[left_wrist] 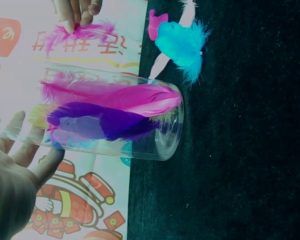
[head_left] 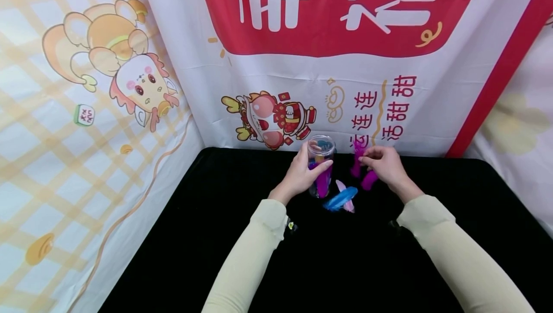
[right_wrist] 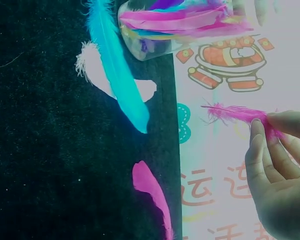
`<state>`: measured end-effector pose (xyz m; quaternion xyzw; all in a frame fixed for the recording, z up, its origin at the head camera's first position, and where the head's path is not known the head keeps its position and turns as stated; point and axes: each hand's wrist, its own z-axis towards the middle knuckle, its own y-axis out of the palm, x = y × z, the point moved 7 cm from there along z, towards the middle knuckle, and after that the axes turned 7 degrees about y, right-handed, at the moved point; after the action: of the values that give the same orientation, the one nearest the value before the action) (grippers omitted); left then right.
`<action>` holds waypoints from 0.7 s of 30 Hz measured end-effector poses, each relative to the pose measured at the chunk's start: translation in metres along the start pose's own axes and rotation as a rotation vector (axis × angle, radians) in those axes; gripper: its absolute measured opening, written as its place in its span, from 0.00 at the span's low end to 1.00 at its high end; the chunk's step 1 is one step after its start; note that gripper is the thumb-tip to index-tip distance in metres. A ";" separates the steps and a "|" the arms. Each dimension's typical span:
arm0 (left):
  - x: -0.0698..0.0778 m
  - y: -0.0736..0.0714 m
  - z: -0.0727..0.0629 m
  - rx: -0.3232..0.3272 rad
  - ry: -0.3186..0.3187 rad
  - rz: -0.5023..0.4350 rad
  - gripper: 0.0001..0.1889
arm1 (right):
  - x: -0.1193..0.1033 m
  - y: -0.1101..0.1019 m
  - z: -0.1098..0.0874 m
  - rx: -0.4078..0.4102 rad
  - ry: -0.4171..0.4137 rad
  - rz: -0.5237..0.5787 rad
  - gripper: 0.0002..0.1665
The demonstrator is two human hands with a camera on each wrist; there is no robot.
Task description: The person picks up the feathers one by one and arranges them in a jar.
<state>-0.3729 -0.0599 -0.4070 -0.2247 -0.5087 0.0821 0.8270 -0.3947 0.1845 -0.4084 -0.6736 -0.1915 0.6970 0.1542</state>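
My left hand (head_left: pixel 297 174) grips a clear jar (head_left: pixel 323 190) standing on the dark table. Inside it lie several feathers; a purple feather (left_wrist: pixel 97 117) and a magenta feather (left_wrist: pixel 125 97) show most plainly in the left wrist view. To the right, my right hand (head_left: pixel 386 168) pinches another magenta feather (right_wrist: pixel 235 112) between thumb and fingers, raised beside the jar. A blue feather (head_left: pixel 340 199) crosses over a pale pink feather (head_left: pixel 349 206) on the table, in front of the jar. Another magenta feather (head_left: pixel 369 180) rests below the right hand.
The black table (head_left: pixel 345 265) ends just behind the jar, against a printed white backdrop (head_left: pixel 207 63). At the left hangs a patterned cloth wall (head_left: pixel 108 159), and another light cloth (head_left: pixel 518 159) borders the right side.
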 end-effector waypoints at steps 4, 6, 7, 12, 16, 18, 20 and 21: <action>0.000 0.000 0.001 -0.001 0.003 0.002 0.42 | -0.004 -0.003 -0.001 0.003 0.007 0.007 0.13; 0.000 0.000 0.001 -0.001 0.005 0.005 0.42 | -0.007 -0.004 -0.002 0.005 0.005 0.014 0.13; 0.000 0.000 0.001 -0.001 0.005 0.007 0.42 | -0.009 -0.004 -0.002 0.004 -0.002 0.016 0.13; 0.001 0.000 0.000 -0.001 0.006 0.018 0.43 | -0.021 -0.005 -0.006 0.006 -0.044 0.023 0.13; 0.001 0.000 0.001 -0.004 0.008 0.004 0.43 | -0.028 -0.004 -0.009 0.006 -0.068 0.038 0.14; 0.001 0.000 0.001 -0.005 0.008 0.000 0.43 | -0.030 -0.004 -0.010 0.003 -0.077 0.050 0.14; 0.001 0.000 0.001 -0.005 0.009 0.000 0.43 | -0.033 -0.004 -0.011 -0.002 -0.082 0.064 0.14; 0.001 0.000 0.001 -0.005 0.010 0.000 0.44 | -0.037 -0.004 -0.013 -0.008 -0.076 0.065 0.13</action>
<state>-0.3734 -0.0588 -0.4054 -0.2273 -0.5046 0.0796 0.8291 -0.3800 0.1714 -0.3743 -0.6532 -0.1780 0.7259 0.1214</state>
